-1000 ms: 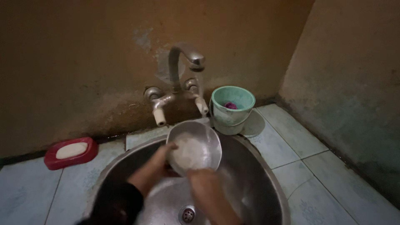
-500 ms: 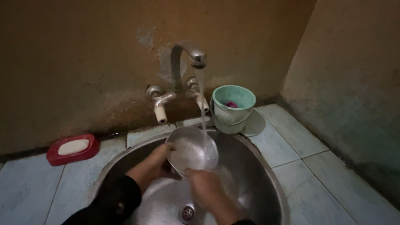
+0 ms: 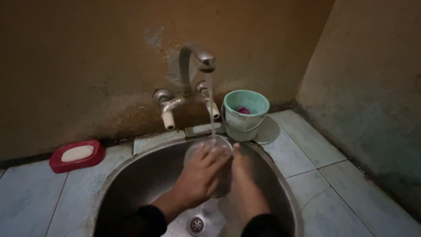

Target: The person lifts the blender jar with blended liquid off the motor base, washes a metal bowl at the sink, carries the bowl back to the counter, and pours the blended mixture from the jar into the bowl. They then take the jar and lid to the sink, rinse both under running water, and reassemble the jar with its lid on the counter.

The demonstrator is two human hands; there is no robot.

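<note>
Brown walls meet pale tiles around my steel sink point(image 3: 131, 175). At far left a red soap dish point(image 3: 76, 156) sits on the tiles. My left hand point(image 3: 199, 177) lies spread over a steel bowl point(image 3: 210, 145) under the tap point(image 3: 197, 59)'s stream, and my right hand point(image 3: 243, 175) presses its other side. Behind them stands a green bucket point(image 3: 244, 114).
</note>
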